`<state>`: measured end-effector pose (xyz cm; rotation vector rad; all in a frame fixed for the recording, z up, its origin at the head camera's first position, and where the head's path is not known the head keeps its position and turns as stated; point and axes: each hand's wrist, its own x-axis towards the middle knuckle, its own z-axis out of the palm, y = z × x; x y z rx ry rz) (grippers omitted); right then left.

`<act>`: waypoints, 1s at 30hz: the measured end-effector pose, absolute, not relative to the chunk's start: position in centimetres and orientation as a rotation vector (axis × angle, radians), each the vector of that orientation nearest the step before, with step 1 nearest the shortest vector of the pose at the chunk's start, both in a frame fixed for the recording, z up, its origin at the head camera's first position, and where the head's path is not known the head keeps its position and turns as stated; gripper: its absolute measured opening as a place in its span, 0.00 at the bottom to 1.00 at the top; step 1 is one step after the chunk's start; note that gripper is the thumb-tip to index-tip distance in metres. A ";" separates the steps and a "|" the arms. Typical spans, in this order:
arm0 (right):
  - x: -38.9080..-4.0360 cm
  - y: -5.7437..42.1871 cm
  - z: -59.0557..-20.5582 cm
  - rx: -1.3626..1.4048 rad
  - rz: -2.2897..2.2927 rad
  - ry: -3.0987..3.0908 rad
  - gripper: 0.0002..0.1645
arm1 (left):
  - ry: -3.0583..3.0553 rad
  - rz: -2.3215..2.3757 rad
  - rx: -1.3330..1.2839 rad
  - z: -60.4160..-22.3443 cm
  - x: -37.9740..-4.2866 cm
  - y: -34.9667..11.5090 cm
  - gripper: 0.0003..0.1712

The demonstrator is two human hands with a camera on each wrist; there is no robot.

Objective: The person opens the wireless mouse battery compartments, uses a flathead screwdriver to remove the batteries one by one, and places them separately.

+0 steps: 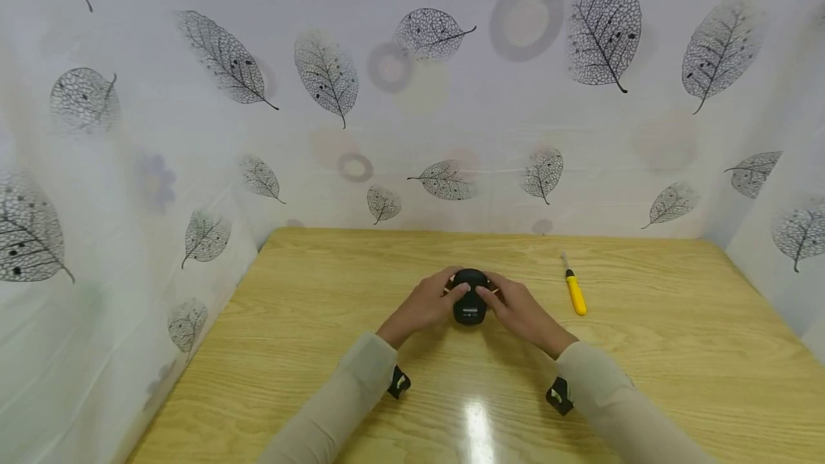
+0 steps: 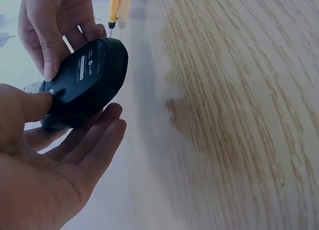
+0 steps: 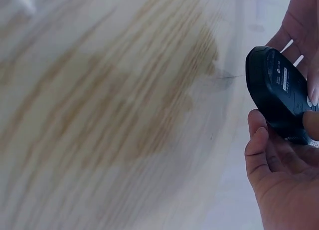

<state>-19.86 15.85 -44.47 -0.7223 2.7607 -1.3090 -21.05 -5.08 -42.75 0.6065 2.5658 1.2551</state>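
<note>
A black computer mouse point(image 1: 470, 312) is held between both hands above the table, its labelled underside turned up toward the head camera. My left hand point(image 1: 427, 308) grips it from the left, thumb on the underside and fingers beneath. From the other side my right hand point(image 1: 520, 312) holds it the same way, its thumb also pressing on the underside. The left wrist view shows the mouse point(image 2: 92, 75) with its white printed label and a small oval opening near the thumbs. In the right wrist view part of the mouse point(image 3: 276, 90) is cut off by the frame edge.
To the right of the hands lies a screwdriver point(image 1: 576, 293) with a yellow handle, its tip pointing to the back. The wooden table point(image 1: 309, 292) ends at a pale curtain point(image 1: 451, 113) printed with leaves, which also hangs along both sides.
</note>
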 end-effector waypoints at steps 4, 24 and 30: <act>-19.7 15.8 -44.4 -0.690 -1.326 2.741 0.26 | 2.564 1.264 0.595 -42.8 -21.0 -5.0 0.26; -19.5 15.6 -44.4 -0.615 -1.398 2.670 0.27 | 2.574 1.301 0.541 -43.1 -21.2 -4.6 0.27; -19.5 15.4 -44.7 -0.604 -1.423 2.668 0.29 | 2.592 1.332 0.509 -43.2 -21.4 -4.6 0.24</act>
